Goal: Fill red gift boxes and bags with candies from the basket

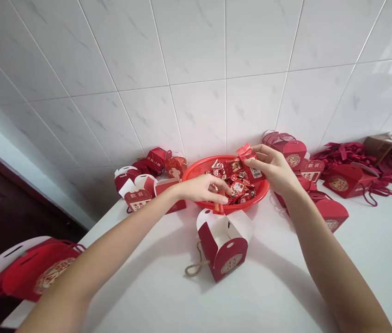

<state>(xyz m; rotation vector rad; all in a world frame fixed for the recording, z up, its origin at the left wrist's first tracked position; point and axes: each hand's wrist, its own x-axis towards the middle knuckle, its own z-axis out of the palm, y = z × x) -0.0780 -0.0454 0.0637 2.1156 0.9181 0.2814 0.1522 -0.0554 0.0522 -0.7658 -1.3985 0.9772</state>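
A red plastic basket (196, 169) holds many small red-wrapped candies (238, 187). Over its right side, my right hand (274, 166) pinches a red candy packet (255, 172) with a white printed label. My left hand (206, 188) is at the basket's front left, fingers curled and closed on a small red-wrapped candy (218, 208) that shows below the fingertips. In front of the basket stands a red gift box (229, 256) with its top flaps open, white inside, and a gold round emblem. A twine loop (196, 267) hangs from its left side.
More red gift boxes stand at the back left (140, 199), on the right (331, 215) and at the near left edge (36, 273). Dark red ribbons (341, 155) and a cardboard box (378, 149) lie at the far right. A tiled wall (199, 111) rises behind the white table (268, 296).
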